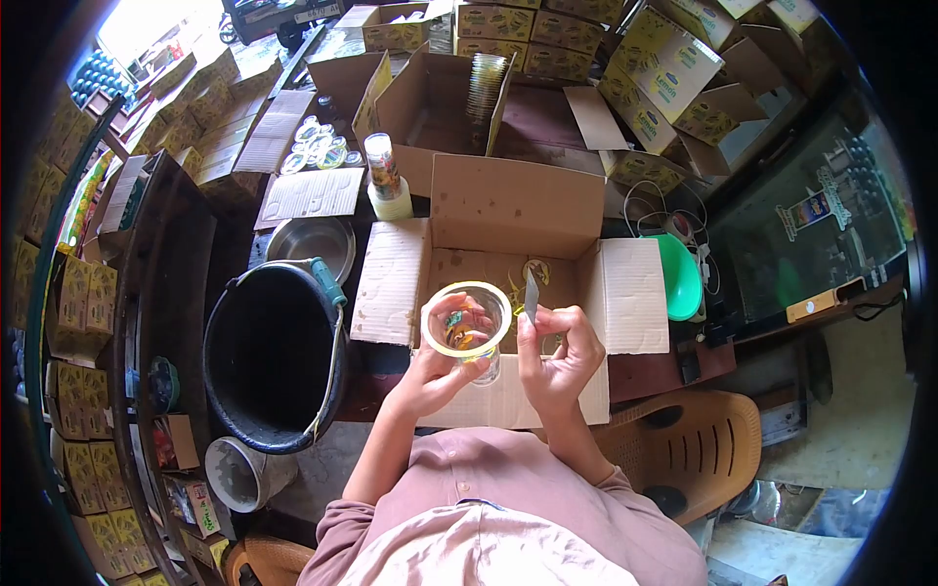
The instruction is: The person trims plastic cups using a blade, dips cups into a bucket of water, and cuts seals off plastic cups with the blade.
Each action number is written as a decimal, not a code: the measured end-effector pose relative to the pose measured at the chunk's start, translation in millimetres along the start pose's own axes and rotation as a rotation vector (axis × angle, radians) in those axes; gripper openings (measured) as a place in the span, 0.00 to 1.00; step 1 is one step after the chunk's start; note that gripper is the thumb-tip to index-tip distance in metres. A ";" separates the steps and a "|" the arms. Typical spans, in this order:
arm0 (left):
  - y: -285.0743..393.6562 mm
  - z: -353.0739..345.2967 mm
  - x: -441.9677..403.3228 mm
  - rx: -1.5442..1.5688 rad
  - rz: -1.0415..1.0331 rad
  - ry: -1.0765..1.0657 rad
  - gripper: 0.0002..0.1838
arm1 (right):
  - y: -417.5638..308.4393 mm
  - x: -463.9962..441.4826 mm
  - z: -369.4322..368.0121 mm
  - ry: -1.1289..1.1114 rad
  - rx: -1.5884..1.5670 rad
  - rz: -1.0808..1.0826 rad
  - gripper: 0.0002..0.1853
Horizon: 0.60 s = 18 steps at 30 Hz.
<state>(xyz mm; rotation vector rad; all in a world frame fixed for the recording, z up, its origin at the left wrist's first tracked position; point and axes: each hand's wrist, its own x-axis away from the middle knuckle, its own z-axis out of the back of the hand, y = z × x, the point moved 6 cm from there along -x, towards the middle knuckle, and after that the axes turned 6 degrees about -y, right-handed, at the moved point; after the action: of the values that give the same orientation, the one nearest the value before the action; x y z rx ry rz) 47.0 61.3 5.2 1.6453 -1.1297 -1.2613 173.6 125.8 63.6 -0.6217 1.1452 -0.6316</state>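
My left hand (pixel 443 372) is wrapped round a clear plastic cup (pixel 467 355) with a pale yellow rim, its mouth facing up toward me. Coloured print shows on the cup's wall. Just to the right, my right hand (pixel 559 359) pinches a thin grey flat piece (pixel 532 296), seen nearly edge-on, so its kind is unclear. Both hands are above an open cardboard box (pixel 518 205). Inside that box lies a small round printed piece (pixel 536 271), with other yellowish bits partly hidden by my hands.
A black bucket (pixel 269 361) stands left of the box, near a metal bowl (pixel 318 244). Stacked cups (pixel 382 161) and several round lids (pixel 315 146) are behind it. A green basin (pixel 676 276) stands right. A brown plastic chair (pixel 684 444) is at lower right.
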 end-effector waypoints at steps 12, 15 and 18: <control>1.2 15.7 5.9 0.103 -0.063 0.113 0.41 | 152.9 15.8 -22.5 -0.665 0.571 -0.304 0.17; 1.8 11.9 3.6 0.657 -0.049 0.065 0.42 | 186.9 34.5 -20.6 -0.830 0.808 -0.447 0.19; 0.2 13.4 6.3 1.220 -0.050 -0.042 0.37 | 172.4 25.9 -14.6 -0.766 0.569 -0.558 0.21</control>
<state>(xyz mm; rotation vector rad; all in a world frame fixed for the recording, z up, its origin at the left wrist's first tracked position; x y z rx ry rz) 34.6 54.6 0.5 2.4686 -2.1103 -0.5717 190.4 220.8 -82.3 -0.6022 0.0420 -1.0238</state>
